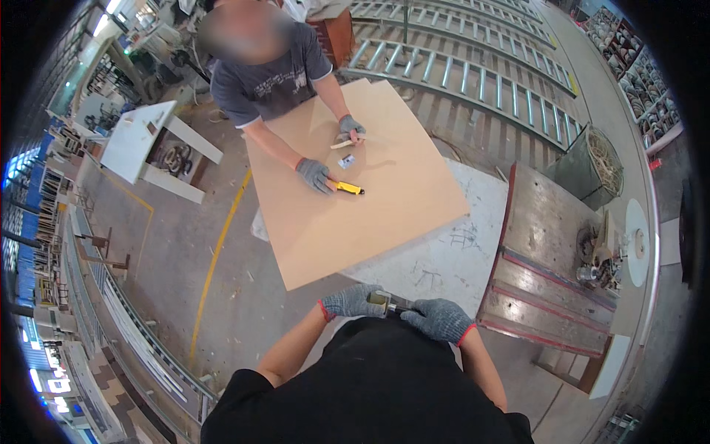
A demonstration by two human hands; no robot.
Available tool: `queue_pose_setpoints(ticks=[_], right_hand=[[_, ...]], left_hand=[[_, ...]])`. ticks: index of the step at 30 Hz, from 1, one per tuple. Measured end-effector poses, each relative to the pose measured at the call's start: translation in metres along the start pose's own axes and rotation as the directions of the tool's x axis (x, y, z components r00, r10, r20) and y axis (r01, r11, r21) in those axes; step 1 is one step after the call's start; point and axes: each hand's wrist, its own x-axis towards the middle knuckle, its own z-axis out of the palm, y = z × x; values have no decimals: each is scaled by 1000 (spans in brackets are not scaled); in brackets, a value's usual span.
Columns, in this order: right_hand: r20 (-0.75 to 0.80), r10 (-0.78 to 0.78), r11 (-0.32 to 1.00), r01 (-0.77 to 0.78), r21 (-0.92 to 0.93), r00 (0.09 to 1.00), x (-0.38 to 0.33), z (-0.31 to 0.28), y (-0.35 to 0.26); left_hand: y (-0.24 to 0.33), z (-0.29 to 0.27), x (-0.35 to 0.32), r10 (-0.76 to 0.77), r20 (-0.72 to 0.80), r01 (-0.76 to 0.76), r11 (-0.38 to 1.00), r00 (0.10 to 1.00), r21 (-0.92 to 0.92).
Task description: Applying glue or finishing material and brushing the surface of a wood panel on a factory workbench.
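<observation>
Close in front of my body, both my hands wear grey knit gloves with red cuffs. Between them is a small dark tool with an olive-coloured block end [380,298]; its kind I cannot make out. My left hand [350,302] is closed around the olive end, and my right hand [442,320] grips the dark end. Beyond them a large tan board [355,229] lies on a pale, marked worktable [462,248]. Across it, a co-worker in grey gloves has one hand at a yellow utility knife [349,189] and a thin pale strip [346,143] in the other.
A small printed card [345,160] rests on the board. Right of the worktable stand a red-edged metal-topped bench [551,222] and a green bin [592,166]. Roller conveyors [473,85] run behind. A white table [139,140] is at the left, near a yellow floor line [220,251].
</observation>
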Motion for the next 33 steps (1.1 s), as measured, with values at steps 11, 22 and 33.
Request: queue_pose_setpoints(ticks=[11, 22, 33], right_hand=[[-40, -155, 816, 150, 558, 987, 0, 2, -7], [12, -224, 670, 145, 728, 975, 2, -9, -8], [140, -142, 739, 11, 673, 980, 39, 13, -21]], left_hand=[[39, 17, -14, 364, -366, -481, 819, 856, -312], [17, 26, -8, -72, -467, -421, 331, 881, -844], [-3, 34, -9, 203, -599, -562, -213, 775, -799]])
